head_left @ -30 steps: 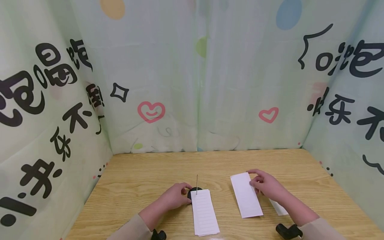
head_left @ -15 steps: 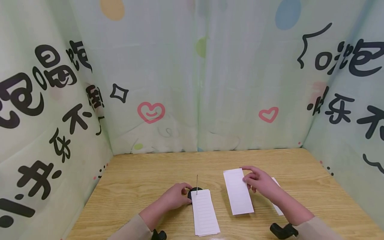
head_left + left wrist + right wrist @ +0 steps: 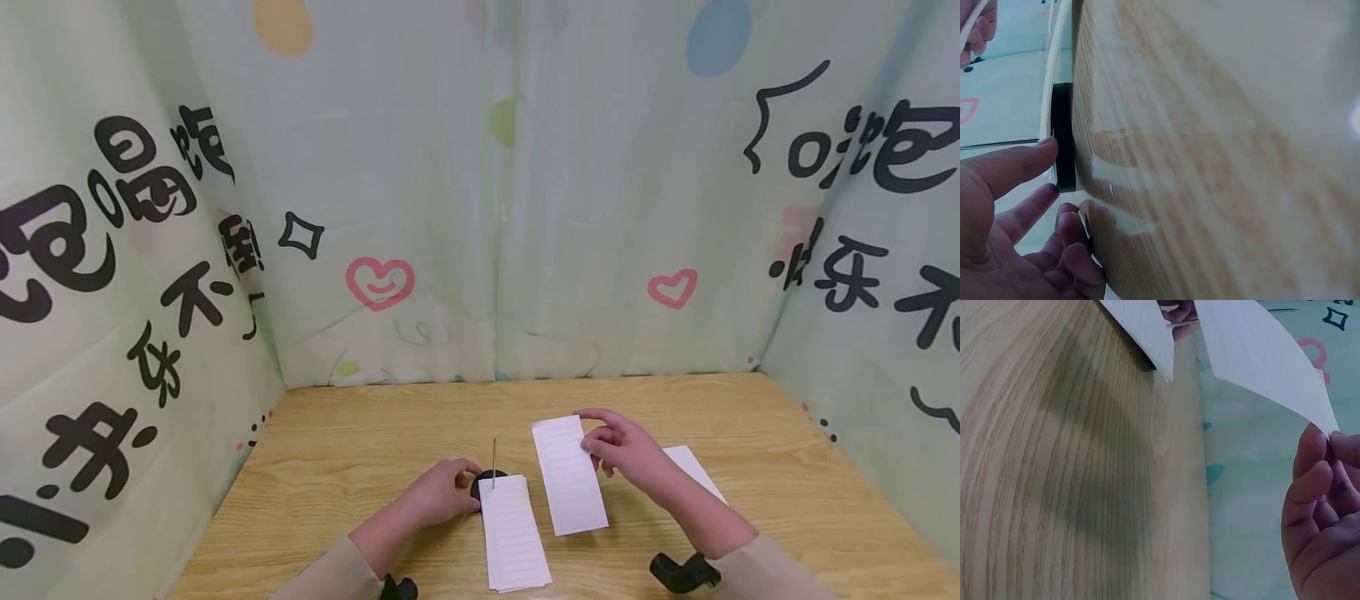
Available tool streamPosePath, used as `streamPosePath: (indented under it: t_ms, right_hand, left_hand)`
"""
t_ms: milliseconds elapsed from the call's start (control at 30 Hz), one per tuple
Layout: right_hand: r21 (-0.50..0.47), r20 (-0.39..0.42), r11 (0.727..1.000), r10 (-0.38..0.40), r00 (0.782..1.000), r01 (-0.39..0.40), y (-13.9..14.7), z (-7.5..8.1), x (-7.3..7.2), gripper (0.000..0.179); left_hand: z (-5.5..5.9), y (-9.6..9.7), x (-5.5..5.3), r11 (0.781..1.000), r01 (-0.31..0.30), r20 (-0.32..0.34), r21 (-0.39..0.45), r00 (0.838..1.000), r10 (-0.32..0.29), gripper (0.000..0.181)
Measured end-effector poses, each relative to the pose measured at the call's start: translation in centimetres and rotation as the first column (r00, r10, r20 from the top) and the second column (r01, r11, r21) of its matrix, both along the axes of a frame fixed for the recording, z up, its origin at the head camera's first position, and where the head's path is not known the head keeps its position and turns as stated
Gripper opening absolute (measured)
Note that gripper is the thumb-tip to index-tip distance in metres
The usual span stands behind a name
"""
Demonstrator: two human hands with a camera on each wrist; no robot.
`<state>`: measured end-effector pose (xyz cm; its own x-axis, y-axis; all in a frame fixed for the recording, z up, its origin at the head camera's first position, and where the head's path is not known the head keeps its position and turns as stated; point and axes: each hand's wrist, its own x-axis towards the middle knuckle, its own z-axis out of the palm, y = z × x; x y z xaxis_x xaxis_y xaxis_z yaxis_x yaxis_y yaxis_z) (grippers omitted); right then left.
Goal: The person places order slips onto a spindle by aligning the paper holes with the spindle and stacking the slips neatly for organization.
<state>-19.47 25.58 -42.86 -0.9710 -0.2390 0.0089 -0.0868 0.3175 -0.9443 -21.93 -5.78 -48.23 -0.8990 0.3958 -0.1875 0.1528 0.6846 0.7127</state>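
A bill spike stands upright on the table, its round black base [image 3: 486, 478] partly covered by a stack of lined paper slips [image 3: 516, 533] that the thin metal needle [image 3: 494, 454] passes through near the top. Fingers and thumb of my left hand [image 3: 441, 493] hold the base by its left edge; the left wrist view shows the thumb against the black base [image 3: 1065, 137]. My right hand [image 3: 628, 454] pinches another lined slip [image 3: 570, 475] by its upper right edge, raised to the right of the needle. The right wrist view shows this slip [image 3: 1260, 356] bending, held at one corner.
Beyond my right forearm, a white paper [image 3: 693, 468] lies on the wooden table [image 3: 375, 433], partly hidden by the arm. A printed curtain [image 3: 570, 208] hangs around the table's back and sides. Black wrist devices [image 3: 684, 573] sit at both cuffs.
My right hand has carried the slip leftward and slightly away from me, closer to the needle. More of the paper at the right shows now. The left hand stays on the base.
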Motion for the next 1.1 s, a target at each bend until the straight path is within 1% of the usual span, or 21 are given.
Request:
streamPosePath:
  t_ms: [167,333,467,567,867,967,1100]
  right_hand:
    - [-0.015,-0.012,1.0,0.023,1.0,-0.023,-1.3,0.4,0.0,0.054]
    - [-0.034,-0.015,0.998,0.053,0.998,-0.054,-2.6,0.5,-0.1,0.052]
    - [-0.044,-0.015,0.997,0.065,0.998,-0.066,-3.6,0.5,-0.2,0.052]
    - [-0.047,-0.013,0.996,0.07,0.997,-0.071,-4.1,0.4,-0.2,0.052]
    - [-0.071,0.011,0.995,0.074,0.997,-0.073,-5.1,0.2,-0.1,0.051]
    - [-0.077,0.016,0.994,0.082,0.997,-0.08,-5.3,0.1,-0.1,0.051]
    - [-0.077,0.005,0.992,0.099,0.995,-0.099,-5.4,0.1,-0.1,0.05]
  left_hand:
    - [0.1,0.1,0.0,1.0,-0.008,0.005,0.001,1.0,0.008,0.039]
    - [-0.1,0.1,-0.1,1.0,-0.009,-0.004,-0.008,1.0,0.009,0.039]
    - [-0.1,0.1,-0.1,1.0,-0.012,0.005,-0.008,1.0,0.012,0.039]
    - [-0.1,0.1,-0.1,1.0,-0.015,0.012,-0.007,1.0,0.015,0.04]
    - [-0.2,-0.1,0.0,1.0,0.0,-0.006,0.009,1.0,0.0,0.043]
    - [-0.2,-0.3,0.0,0.999,-0.02,-0.009,0.03,1.0,0.02,0.039]
    - [-0.1,-0.8,-0.1,0.994,-0.059,-0.006,0.088,0.998,0.059,0.033]
